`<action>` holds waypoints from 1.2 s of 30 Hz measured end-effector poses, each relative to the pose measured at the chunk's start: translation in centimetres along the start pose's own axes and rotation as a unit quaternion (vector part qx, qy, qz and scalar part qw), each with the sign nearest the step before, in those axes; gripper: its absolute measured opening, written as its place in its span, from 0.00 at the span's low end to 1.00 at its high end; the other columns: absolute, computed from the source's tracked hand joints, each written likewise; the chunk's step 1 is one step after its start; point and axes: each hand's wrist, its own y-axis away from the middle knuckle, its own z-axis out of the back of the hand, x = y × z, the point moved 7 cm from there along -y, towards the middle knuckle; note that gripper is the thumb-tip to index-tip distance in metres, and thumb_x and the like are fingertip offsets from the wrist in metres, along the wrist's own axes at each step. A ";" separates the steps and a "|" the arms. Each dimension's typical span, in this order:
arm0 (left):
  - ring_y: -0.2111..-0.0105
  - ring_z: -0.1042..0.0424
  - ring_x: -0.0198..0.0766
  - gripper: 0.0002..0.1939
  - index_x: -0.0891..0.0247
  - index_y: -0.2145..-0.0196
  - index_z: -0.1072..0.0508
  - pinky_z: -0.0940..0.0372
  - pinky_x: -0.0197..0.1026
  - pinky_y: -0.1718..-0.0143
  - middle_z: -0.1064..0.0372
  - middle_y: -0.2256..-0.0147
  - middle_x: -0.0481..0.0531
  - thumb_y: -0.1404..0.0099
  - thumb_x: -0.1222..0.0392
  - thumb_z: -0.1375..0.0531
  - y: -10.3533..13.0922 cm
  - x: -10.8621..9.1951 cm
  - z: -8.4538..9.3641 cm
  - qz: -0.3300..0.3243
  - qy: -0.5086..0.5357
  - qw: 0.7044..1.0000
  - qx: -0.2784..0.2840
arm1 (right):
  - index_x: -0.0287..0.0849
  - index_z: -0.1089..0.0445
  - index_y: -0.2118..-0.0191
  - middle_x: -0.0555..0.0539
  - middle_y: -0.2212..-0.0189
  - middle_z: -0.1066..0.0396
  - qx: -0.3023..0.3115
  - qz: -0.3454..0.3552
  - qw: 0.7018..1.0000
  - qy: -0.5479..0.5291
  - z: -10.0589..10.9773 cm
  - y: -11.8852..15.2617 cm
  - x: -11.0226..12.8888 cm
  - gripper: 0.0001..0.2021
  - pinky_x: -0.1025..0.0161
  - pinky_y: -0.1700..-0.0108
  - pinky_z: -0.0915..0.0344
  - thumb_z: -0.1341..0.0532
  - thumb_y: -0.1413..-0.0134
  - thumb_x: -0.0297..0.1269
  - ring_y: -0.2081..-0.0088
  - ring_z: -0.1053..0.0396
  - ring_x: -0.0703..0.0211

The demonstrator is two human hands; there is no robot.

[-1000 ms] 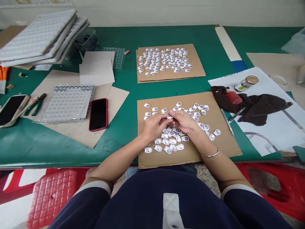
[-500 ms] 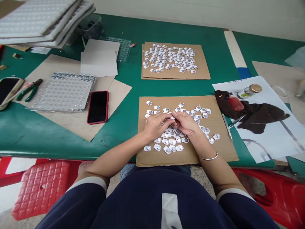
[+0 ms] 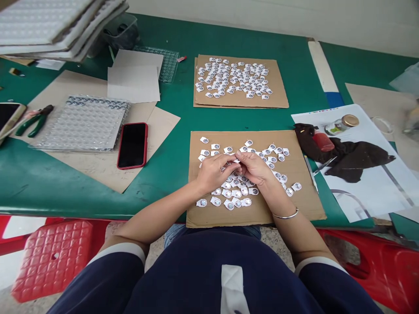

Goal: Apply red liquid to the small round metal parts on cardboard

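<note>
My left hand (image 3: 214, 173) and my right hand (image 3: 254, 167) meet over the near cardboard sheet (image 3: 307, 205). Between their fingertips is a small white tag (image 3: 236, 161), mostly covered by the fingers. Both hands are closed in a pinch on it. Around and beneath them, several similar white tags with round dark-rimmed discs lie spread on the cardboard, such as one tag (image 3: 202, 203) near its front left corner. Some tags are hidden under my hands.
A second cardboard sheet (image 3: 281, 93) with many tags lies farther back. At left are a red-cased phone (image 3: 132, 145), green-handled pliers (image 3: 34, 122) and bubble-patterned plastic packs (image 3: 81, 124). At right, a dark cloth (image 3: 355, 159), a jar (image 3: 342, 124) and tweezers (image 3: 324, 165) rest on white paper (image 3: 347, 200).
The camera view has shifted very slightly. Both hands keep the same pinch on the tag, and the things on the table stay put.
</note>
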 end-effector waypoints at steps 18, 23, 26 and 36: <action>0.73 0.27 0.31 0.07 0.63 0.63 0.28 0.35 0.32 0.71 0.26 0.70 0.48 0.41 0.60 0.39 -0.5 -0.5 0.9 -0.077 -0.036 0.996 -0.011 | 0.37 0.31 0.75 0.46 0.76 0.32 -0.468 0.045 0.726 0.502 16.1 9.7 7.0 0.10 0.62 0.63 0.43 0.38 0.57 0.40 0.71 0.38 0.61; 0.72 0.27 0.31 0.07 0.63 0.63 0.29 0.34 0.32 0.69 0.26 0.70 0.48 0.41 0.62 0.39 -0.3 -0.7 0.7 -0.093 -0.030 0.995 -0.009 | 0.39 0.28 0.70 0.42 0.70 0.29 -0.495 0.001 0.658 0.567 17.1 9.8 6.3 0.13 0.59 0.61 0.41 0.41 0.53 0.44 0.66 0.33 0.55; 0.71 0.27 0.31 0.07 0.64 0.63 0.29 0.34 0.32 0.68 0.26 0.69 0.49 0.41 0.64 0.39 -0.4 -0.7 0.7 -0.092 -0.030 0.995 -0.002 | 0.38 0.28 0.68 0.39 0.67 0.29 -0.499 0.000 0.638 0.587 16.2 8.6 6.4 0.17 0.57 0.57 0.41 0.44 0.50 0.49 0.61 0.33 0.52; 0.70 0.27 0.33 0.05 0.62 0.63 0.28 0.35 0.33 0.70 0.26 0.70 0.48 0.38 0.62 0.42 -0.3 -0.5 0.0 -0.100 -0.064 0.991 0.059 | 0.37 0.32 0.72 0.39 0.68 0.30 -0.502 0.019 0.679 0.536 15.3 7.9 6.3 0.12 0.55 0.55 0.41 0.41 0.54 0.43 0.61 0.33 0.51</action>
